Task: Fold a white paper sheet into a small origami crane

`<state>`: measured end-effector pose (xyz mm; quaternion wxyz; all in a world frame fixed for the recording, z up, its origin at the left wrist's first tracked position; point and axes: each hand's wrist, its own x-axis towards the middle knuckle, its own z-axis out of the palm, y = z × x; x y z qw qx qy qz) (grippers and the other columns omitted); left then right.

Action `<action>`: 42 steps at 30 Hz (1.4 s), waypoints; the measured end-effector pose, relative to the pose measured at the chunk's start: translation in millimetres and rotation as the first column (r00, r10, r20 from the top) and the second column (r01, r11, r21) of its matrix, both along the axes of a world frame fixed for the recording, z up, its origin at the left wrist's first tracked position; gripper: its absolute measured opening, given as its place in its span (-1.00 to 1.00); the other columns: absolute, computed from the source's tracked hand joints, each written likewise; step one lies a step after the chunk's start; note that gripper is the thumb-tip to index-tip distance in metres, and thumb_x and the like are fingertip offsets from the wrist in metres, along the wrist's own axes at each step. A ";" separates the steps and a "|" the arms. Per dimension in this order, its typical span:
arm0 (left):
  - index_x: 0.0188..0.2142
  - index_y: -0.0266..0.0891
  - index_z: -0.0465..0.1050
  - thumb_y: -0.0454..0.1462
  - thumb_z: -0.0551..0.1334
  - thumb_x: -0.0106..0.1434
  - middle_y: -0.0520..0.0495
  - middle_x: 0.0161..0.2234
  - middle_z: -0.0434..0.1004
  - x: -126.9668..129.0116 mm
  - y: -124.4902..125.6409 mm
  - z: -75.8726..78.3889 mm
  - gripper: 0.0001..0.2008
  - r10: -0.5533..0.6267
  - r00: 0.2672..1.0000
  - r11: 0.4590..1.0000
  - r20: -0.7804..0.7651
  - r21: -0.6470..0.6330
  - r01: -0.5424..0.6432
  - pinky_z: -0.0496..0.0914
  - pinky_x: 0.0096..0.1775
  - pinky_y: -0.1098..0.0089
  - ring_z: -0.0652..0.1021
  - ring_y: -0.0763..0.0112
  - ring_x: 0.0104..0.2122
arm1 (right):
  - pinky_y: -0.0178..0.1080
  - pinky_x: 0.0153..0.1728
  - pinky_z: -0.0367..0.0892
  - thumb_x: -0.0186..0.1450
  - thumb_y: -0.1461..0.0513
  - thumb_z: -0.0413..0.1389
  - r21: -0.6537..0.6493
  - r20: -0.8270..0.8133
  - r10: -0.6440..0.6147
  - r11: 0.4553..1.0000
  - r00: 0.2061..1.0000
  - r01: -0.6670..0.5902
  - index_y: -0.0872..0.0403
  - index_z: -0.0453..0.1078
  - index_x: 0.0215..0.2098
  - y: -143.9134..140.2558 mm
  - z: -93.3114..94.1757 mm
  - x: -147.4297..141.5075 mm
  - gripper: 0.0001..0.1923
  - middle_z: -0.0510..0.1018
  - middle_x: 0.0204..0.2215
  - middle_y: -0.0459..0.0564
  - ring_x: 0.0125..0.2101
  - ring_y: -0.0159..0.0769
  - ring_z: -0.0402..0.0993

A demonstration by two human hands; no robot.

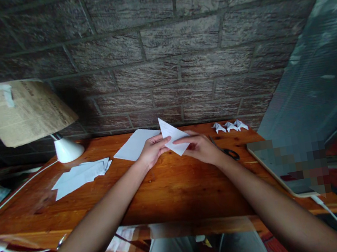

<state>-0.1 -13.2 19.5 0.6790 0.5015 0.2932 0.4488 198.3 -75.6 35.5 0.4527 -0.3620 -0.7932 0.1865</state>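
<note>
White paper folded into a pointed shape (173, 139) sits just above the middle of the frame, pinched from both sides over the wooden table (173, 193). Both forearms run up from the lower corners and meet there. The left hand (153, 149) grips the shape's left edge with fingers curled and thumb on top; the right hand (200, 148) lies flatter, its fingers stretched leftward across the lower flap. Judging from the grip, a crease is being set: it looks best done by lining up the edges first, holding the tip steady with the left hand, and pressing the fold against the table rather than in the air.

Black scissors (229, 153) lie just right of the right wrist, partly hidden. A device (277, 168) sits at the right edge of the table, with a white cable trailing off. Left of centre lies a loose stack of sheets (79, 176), and one flat sheet (135, 145) beyond the left hand. Farther back, three small folded pieces (230, 126) stand in a row right of centre, and a lamp (66, 148) with a newspaper shade stands at the upper left against the brick wall (154, 38).
</note>
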 end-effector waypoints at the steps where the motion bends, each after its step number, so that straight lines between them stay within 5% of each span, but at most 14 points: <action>1: -0.22 -0.31 0.62 -0.21 0.51 -0.08 -0.19 -0.19 0.66 -0.5 -0.6 0.4 -0.60 -0.018 1.000 1.000 -0.011 -0.004 0.018 0.50 -0.11 0.32 0.62 0.36 -0.28 | -0.13 0.00 0.36 0.18 0.23 0.27 0.003 0.016 0.017 1.000 1.000 -0.017 -0.09 0.60 -0.14 -0.5 0.5 0.1 -0.74 0.56 -0.01 0.03 -0.05 -0.15 0.51; 8: -0.20 -0.30 0.61 -0.37 0.51 -0.13 -0.15 -0.20 0.66 -3.9 -2.8 1.7 -0.59 -0.109 0.993 0.993 -0.033 -0.051 0.107 0.49 -0.15 0.42 0.62 0.40 -0.28 | -0.13 0.01 0.35 0.24 0.07 0.23 -0.004 -0.032 -0.031 1.000 0.999 0.031 -0.06 0.63 -0.30 1.7 -0.2 -0.8 -0.82 0.55 0.00 0.02 -0.03 -0.16 0.50; 15: -0.13 -0.26 0.59 -0.25 0.47 0.01 -0.16 -0.12 0.63 -0.5 -4.4 2.2 -0.61 -0.142 0.989 0.990 -0.048 -0.016 0.142 0.52 -0.17 0.40 0.61 0.34 -0.19 | -0.23 -0.27 0.38 0.12 -0.07 0.27 -0.227 -0.196 -0.195 0.963 0.961 0.149 0.04 0.55 -0.38 10.5 -10.8 -2.5 -0.65 0.61 -0.38 -0.05 -0.34 -0.25 0.50; 22: -0.17 -0.27 0.57 -0.23 0.46 0.03 -0.11 -0.20 0.65 5.2 -8.0 7.5 -0.65 0.002 0.999 1.000 0.049 -0.017 -0.001 0.52 -0.12 0.38 0.62 0.43 -0.29 | -0.33 -0.51 0.20 0.05 -0.07 0.32 -0.317 -0.300 -0.226 0.940 0.927 0.127 0.06 0.49 -0.37 10.0 -12.4 -8.2 -0.60 0.53 -0.52 -0.11 -0.54 -0.39 0.34; 31: -0.24 -0.26 0.57 -0.28 0.51 -0.09 -0.04 -0.27 0.65 10.4 -13.8 7.6 -0.63 0.050 0.986 0.999 0.159 0.001 -0.050 0.44 0.00 0.33 0.60 0.46 -0.26 | -0.30 -0.39 0.29 0.11 -0.09 0.27 -0.277 -0.284 -0.222 0.950 0.933 0.142 0.05 0.45 -0.49 7.2 -13.3 -13.8 -0.62 0.54 -0.50 -0.09 -0.48 -0.36 0.40; 37: -0.25 -0.24 0.59 -0.23 0.51 -0.08 -0.05 -0.26 0.65 10.5 -13.6 7.0 -0.64 0.052 0.988 0.998 0.148 0.020 -0.055 0.43 0.00 0.28 0.60 0.42 -0.26 | -0.29 -0.42 0.31 0.05 -0.09 0.31 -0.276 -0.314 -0.333 0.928 0.889 0.250 0.03 0.36 -0.36 7.7 -13.9 -14.6 -0.56 0.56 -0.47 -0.08 -0.47 -0.32 0.44; 42: -0.23 -0.23 0.60 -0.22 0.50 -0.05 -0.06 -0.25 0.66 10.3 -13.7 6.2 -0.65 0.053 0.988 0.998 0.146 0.027 -0.058 0.45 -0.04 0.29 0.60 0.41 -0.26 | -0.27 -0.40 0.35 0.09 -0.05 0.30 -0.335 -0.364 -0.284 0.928 0.887 0.160 0.01 0.34 -0.09 6.0 -11.7 -15.7 -0.48 0.58 -0.44 -0.10 -0.44 -0.29 0.49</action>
